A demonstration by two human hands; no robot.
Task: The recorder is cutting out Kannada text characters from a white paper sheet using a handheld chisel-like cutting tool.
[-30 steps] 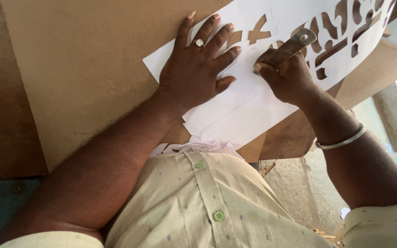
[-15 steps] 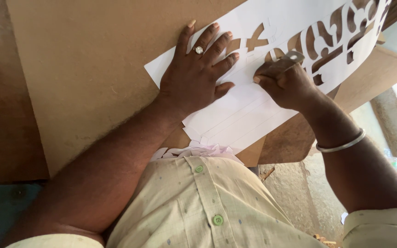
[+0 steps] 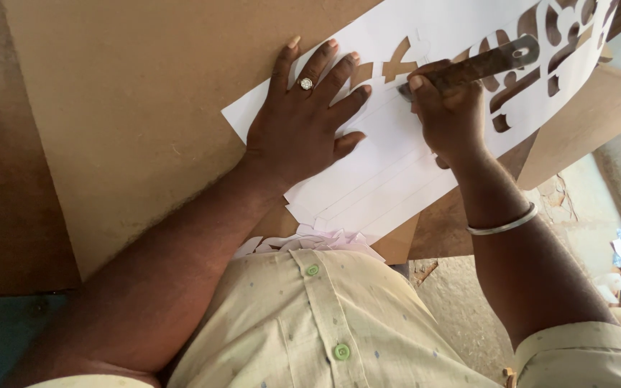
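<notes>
Head view, looking straight down, and both hands are on the job. Left hand (image 3: 303,133) lies flat with fingers spread wide, palm pressing a white paper sheet (image 3: 389,183) onto the brown board (image 3: 131,108); a ring (image 3: 305,84) glints on one finger. Right hand (image 3: 447,108), just off to three o'clock of the left, is clenched around a dark metal cutting tool (image 3: 479,66), thumb and fingers wrapped tight on its handle. That tool slants up toward two o'clock, its working end down on the paper at about nine o'clock of the right fist, close to the left fingertips. The tip itself is too small to make out.

Paper stretches from the centre up toward one o'clock, and its far stretch is already full of cut-out curly openings (image 3: 540,50) with brown board showing through. Nearer the body the sheet is uncut, with long straight fold or score lines running along it. A metal bangle (image 3: 503,224) circles the right wrist at four o'clock of the hand. Down at six o'clock, a pale yellow shirt with green buttons (image 3: 325,323) fills the bottom, and white paper scraps (image 3: 310,241) sit bunched between the shirt and the board's edge.
</notes>
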